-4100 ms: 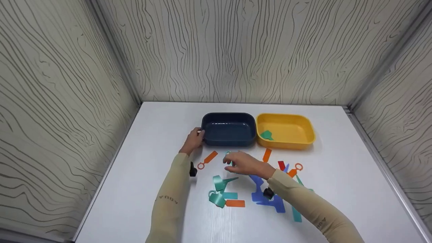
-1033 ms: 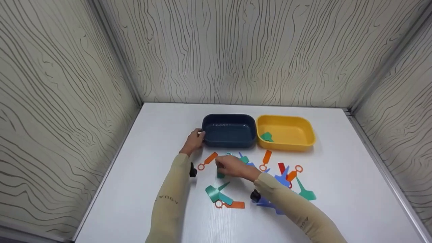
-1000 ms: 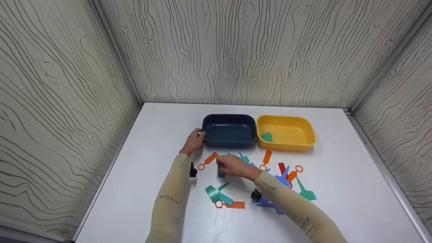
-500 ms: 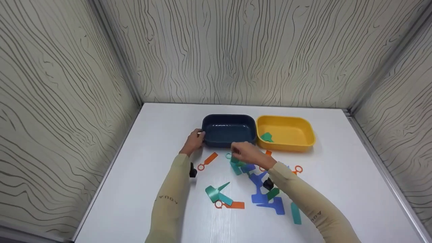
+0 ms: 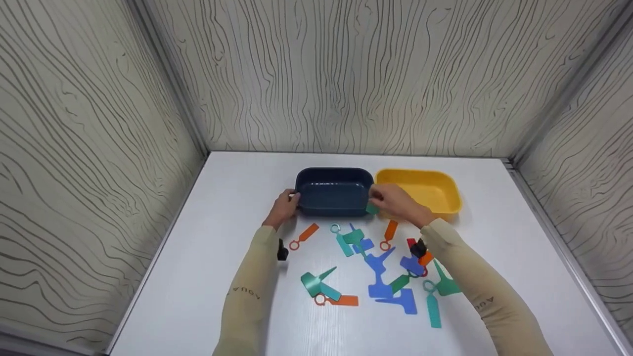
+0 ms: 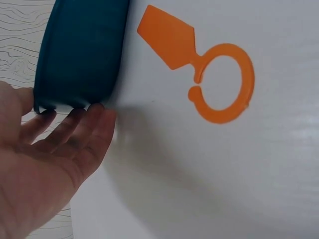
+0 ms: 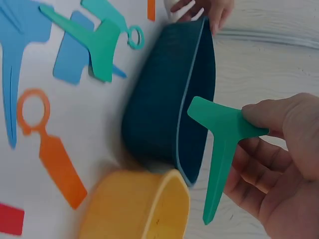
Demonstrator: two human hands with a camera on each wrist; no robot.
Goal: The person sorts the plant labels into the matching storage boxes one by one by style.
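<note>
My left hand (image 5: 284,206) holds the near-left end of a dark blue container (image 5: 336,212), fingertips (image 6: 102,117) against its outer wall and thumb by the rim. My right hand (image 5: 398,200) pinches a green T-shaped plant label (image 7: 219,134) by one end of its head, between thumb and fingers; the stem points away, free. In the head view the label is above the line where the blue and yellow containers (image 5: 452,210) meet. The hand covers the left part of the yellow container's inside.
Loose on the white table (image 5: 237,178) lie orange ring tags (image 5: 309,231), blue T-shaped labels (image 5: 380,289), green labels (image 5: 311,283), teal ring tags (image 5: 433,311) and a red tag (image 5: 411,243). Patterned panels (image 5: 316,74) stand behind and at both sides.
My right hand lifted a green label from the table left of centre and carried it right and away, to between the containers. My left hand stayed at the blue container.
</note>
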